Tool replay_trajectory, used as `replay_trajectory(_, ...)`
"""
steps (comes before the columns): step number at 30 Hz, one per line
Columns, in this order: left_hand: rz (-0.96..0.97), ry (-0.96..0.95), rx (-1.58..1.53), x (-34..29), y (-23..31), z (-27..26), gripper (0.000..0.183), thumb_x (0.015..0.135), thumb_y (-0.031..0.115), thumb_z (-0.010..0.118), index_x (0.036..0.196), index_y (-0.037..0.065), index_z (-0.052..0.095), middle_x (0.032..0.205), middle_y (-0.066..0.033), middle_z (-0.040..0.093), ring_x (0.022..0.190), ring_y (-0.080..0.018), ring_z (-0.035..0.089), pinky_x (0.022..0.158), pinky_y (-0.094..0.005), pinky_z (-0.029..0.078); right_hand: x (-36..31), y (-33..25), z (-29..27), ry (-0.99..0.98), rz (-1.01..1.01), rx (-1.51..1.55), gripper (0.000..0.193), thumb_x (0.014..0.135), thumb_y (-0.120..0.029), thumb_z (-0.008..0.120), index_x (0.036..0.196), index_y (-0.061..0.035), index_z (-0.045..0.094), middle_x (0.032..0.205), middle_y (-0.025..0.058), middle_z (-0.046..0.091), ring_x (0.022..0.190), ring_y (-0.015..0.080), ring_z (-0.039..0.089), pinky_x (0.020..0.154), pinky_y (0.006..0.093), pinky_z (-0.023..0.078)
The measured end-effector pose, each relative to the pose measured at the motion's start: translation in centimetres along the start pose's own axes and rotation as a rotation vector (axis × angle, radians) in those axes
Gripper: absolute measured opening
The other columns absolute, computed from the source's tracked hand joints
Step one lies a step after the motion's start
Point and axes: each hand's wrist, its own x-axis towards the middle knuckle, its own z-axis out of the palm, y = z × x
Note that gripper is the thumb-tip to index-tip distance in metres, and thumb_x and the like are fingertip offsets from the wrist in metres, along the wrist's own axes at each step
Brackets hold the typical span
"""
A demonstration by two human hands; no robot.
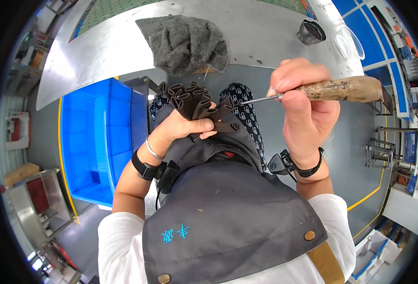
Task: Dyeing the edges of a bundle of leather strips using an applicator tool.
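I've got dark brown flattened-tube bundle [187,108] before dark grey fabric apron [232,203], left hand [187,126] fingers clamped round it; right hand [308,102] fingers pinching worn wooden-handled metal spike [339,89], tip right by tube end!

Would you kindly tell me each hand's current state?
Left hand: closed, holding a bunch of dark pieces.
Right hand: closed, holding an awl.

One grey cloth [190,42]! Below it, here's one bunch of dark pieces [195,110], too overlapped to count; lower right, one wooden-handled tool [348,89]; right, one black cup [308,34]; lower left, one blue crate [83,142]; far below, two brass studs [309,235]!
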Motion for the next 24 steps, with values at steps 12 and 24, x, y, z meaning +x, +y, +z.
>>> replay_trajectory(12,-0.022,-0.026,0.077,0.3,0.7,0.4,0.026,0.077,0.015,0.063,0.086,0.001,0.043,0.056,-0.0043,0.044,0.048,-0.0119,0.042,0.042,-0.0237,0.032,0.0,-0.7,0.1,-0.116,-0.099,-0.292,0.014,0.069,-0.006,0.069,0.076,-0.0007,0.058,0.078,0.0067,0.054,0.066,0.0129,0.051,0.058,0.0229,0.040)
replay_trajectory(24,-0.073,0.042,0.217,0.5,0.9,1.2,0.042,0.074,0.039,0.063,0.064,0.000,0.049,0.051,-0.0039,0.046,0.046,-0.0113,0.043,0.043,-0.0229,0.033,-0.3,-0.4,-0.3,-0.086,-0.070,-0.220,0.015,0.070,-0.005,0.068,0.078,-0.0009,0.056,0.077,0.0061,0.054,0.065,0.0127,0.051,0.057,0.0223,0.040)
